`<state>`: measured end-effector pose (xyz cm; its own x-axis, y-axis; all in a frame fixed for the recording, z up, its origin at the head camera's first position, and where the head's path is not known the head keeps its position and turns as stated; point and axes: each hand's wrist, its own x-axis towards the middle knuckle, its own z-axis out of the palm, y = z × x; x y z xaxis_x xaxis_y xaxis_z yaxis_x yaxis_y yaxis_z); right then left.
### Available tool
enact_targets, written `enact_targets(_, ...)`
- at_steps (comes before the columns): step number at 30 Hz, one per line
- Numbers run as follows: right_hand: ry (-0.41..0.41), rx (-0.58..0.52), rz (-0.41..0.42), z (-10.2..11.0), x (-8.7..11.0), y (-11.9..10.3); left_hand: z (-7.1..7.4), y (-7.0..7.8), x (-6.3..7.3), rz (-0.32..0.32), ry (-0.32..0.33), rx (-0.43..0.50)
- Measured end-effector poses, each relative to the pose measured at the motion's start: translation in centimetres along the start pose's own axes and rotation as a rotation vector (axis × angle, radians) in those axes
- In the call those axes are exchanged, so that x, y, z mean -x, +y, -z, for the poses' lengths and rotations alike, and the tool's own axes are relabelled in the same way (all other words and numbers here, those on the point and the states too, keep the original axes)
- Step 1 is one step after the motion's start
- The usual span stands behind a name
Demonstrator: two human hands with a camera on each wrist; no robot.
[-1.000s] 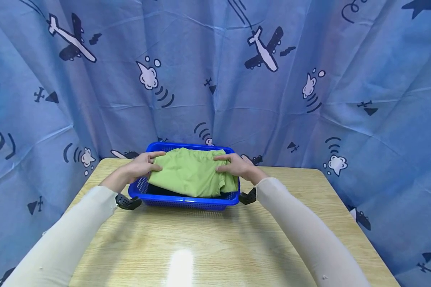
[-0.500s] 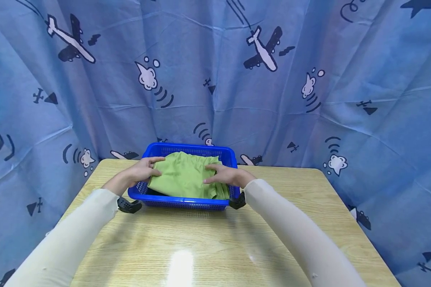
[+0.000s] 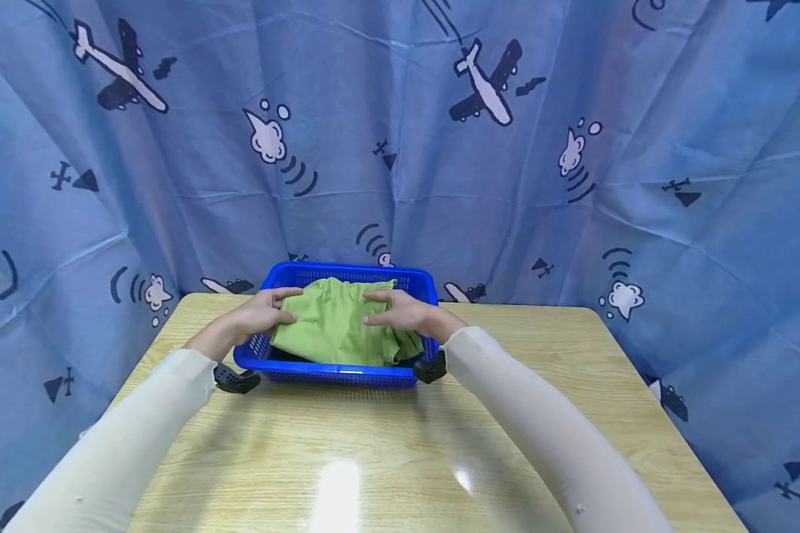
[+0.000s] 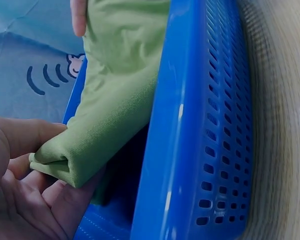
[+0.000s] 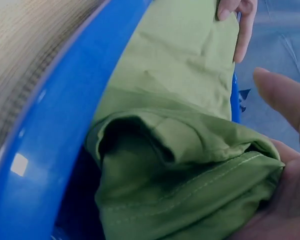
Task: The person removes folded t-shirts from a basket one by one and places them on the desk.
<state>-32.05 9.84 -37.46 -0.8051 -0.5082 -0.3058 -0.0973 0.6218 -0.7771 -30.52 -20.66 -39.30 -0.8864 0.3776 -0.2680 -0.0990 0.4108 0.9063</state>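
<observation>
A folded light-green garment point(image 3: 330, 322) with a gathered edge lies in a blue plastic basket point(image 3: 336, 370). At its left end my left hand point(image 3: 256, 311) grips the fold, fingers curled under the cloth, as the left wrist view shows. My right hand point(image 3: 403, 311) is at the other end, thumb and a finger spread apart over the fabric. In the right wrist view part of that hand point(image 5: 285, 192) goes beneath the cloth, while one raised digit stands off it. A stitched hem point(image 5: 205, 187) and an open fold show there.
The basket stands near the far edge of a wooden table point(image 3: 373, 444). A blue curtain point(image 3: 347, 148) with airplane prints hangs right behind. Black devices are strapped at the left wrist point(image 3: 236, 379) and the right wrist point(image 3: 430, 367).
My right hand has moved left, its end of the garment shifting inward and folding, so the garment spans less of the basket. The left hand stays at its end.
</observation>
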Motion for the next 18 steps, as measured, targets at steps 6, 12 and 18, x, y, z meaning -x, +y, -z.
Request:
enact_targets(6,-0.037,-0.032,0.029,-0.3,0.3,-1.3,0.2,0.1,0.1,0.001,0.002,0.001)
enact_targets(12,-0.118,-0.091,-0.003,-0.9,0.1,-1.0,0.0,0.0,0.0,0.006,0.003,0.007)
enact_targets(18,-0.014,-0.108,-0.030,-1.1,-0.8,0.6,-0.3,0.0,0.0,0.007,-0.019,0.005)
